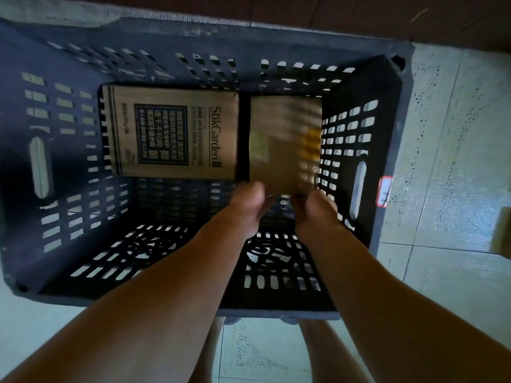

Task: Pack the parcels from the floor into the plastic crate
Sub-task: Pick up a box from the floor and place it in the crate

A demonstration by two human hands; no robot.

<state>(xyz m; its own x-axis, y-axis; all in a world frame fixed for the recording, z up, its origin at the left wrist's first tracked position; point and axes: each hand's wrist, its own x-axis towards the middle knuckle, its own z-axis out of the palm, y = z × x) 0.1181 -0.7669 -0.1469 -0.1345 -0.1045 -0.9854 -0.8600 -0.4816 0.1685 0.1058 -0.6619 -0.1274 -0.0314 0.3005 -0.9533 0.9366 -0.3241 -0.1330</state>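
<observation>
Printed carton (pixel 171 134) already lies flat in the plastic crate (pixel 387 128). Left hand (pixel 249 208) and right hand (pixel 315 217) clamp a brown parcel (pixel 284 145) by its near edge, against the crate's right wall. A brown box (pixel 502 230) outside the crate likely still waits.

A goods-handling place: a storeroom or packing corner rather than a lived-in room. Pale speckled tiled floor (pixel 456 134), bare and hard, spreading near and right. On it a big dark perforated plastic crate (pixel 387 92) with hand slots, bearing a small red-edged handwritten label (pixel 384 191) on its right rim. Inside, a printed carton (pixel 171 134) with a brand name and a block of product text at the left, a plain parcel (pixel 284 145) just beside it at the right. Another brown box (pixel 502 230) at the right edge of view. Along the far side a brown surface (pixel 359 17), possibly cardboard, too cropped to tell.
</observation>
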